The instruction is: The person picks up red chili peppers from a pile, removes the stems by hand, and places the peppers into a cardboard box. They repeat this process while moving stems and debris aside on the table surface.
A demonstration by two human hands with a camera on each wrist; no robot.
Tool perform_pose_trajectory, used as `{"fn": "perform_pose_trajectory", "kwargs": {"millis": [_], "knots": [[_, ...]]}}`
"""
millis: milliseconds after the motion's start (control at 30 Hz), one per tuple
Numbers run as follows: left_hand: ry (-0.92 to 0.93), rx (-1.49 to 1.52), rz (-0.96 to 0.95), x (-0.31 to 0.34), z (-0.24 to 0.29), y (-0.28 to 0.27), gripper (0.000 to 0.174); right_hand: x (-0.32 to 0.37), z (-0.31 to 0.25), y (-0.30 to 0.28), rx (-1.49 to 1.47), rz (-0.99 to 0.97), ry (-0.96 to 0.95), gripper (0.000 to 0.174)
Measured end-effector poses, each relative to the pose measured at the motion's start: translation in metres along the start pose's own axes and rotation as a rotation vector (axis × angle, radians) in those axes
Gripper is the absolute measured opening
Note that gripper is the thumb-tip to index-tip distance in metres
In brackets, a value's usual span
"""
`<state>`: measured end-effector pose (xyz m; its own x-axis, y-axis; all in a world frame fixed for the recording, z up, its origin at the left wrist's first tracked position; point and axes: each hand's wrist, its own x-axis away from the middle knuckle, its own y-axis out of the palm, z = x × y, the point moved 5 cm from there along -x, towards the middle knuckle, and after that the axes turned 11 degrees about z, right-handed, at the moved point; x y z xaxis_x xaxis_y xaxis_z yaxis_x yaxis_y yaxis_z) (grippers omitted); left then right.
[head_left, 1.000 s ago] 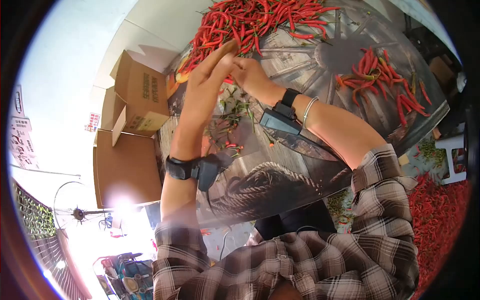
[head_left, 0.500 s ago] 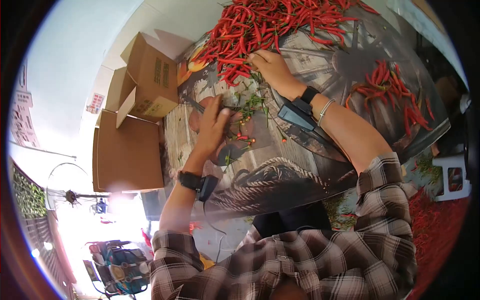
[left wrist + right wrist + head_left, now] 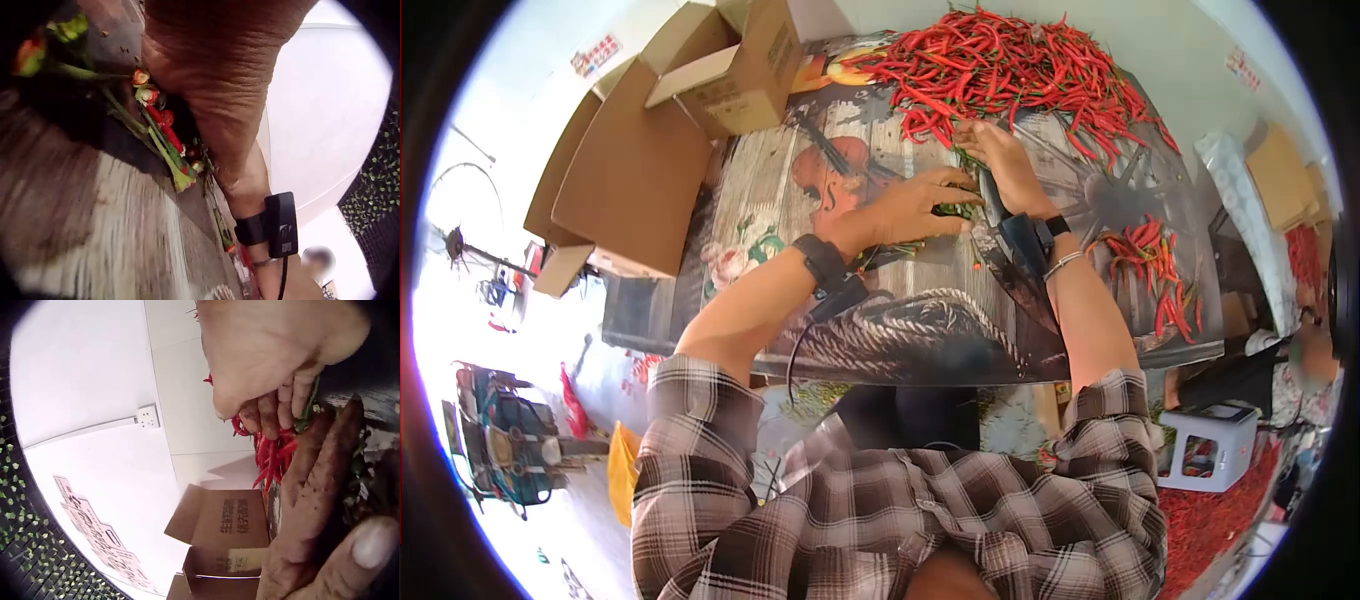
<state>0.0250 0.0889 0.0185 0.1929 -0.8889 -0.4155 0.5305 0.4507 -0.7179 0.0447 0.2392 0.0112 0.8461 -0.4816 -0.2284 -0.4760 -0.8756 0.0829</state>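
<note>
Head view is showing the right hand (image 3: 1000, 160) curling its fingers round a few slim red chillies (image 3: 272, 450) at the near edge of the big heap of red chillies (image 3: 1000, 70). That heap is stretching left to right ahead of both hands, across the far side of the picture-printed desk (image 3: 760, 200). The gripped chillies are pointing lengthwise from the palm toward the left hand (image 3: 905, 210), which is lying flat, fingers straight, on loose green stems (image 3: 164, 149), farther from the heap.

Left hand (image 3: 905, 212) has dropped onto the stems (image 3: 958, 211).
</note>
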Motion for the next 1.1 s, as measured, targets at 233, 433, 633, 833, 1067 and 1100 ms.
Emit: {"fn": "perform_pose_trajectory", "kwargs": {"millis": [233, 433, 633, 833, 1067, 1100], "knots": [[-0.003, 0.194, -0.033, 0.051, 0.011, -0.006, 0.036, 0.053, -0.009, 0.031, 0.095, -0.010, -0.048, 0.041], [0.008, 0.172, -0.011, 0.095, 0.033, -0.024, 0.033, 0.096, -0.010, 0.071, -0.008, -0.020, -0.033, 0.038], [-0.150, 0.233, 0.115, 0.143, 0.056, -0.063, 0.036, 0.123, -0.022, 0.093, -0.121, 0.002, 0.002, 0.037], [-0.284, -0.105, 0.285, 0.214, 0.063, -0.090, 0.059, 0.149, -0.034, 0.016, 0.406, 0.263, -0.178, 0.038], [-0.466, -0.251, 0.398, 0.228, 0.070, -0.067, 0.072, 0.158, -0.034, 0.051, 0.697, 0.141, -0.234, 0.038], [-0.456, -0.256, 0.397, 0.225, 0.072, -0.065, 0.074, 0.156, -0.033, 0.065, 0.667, 0.077, -0.246, 0.038]]}}
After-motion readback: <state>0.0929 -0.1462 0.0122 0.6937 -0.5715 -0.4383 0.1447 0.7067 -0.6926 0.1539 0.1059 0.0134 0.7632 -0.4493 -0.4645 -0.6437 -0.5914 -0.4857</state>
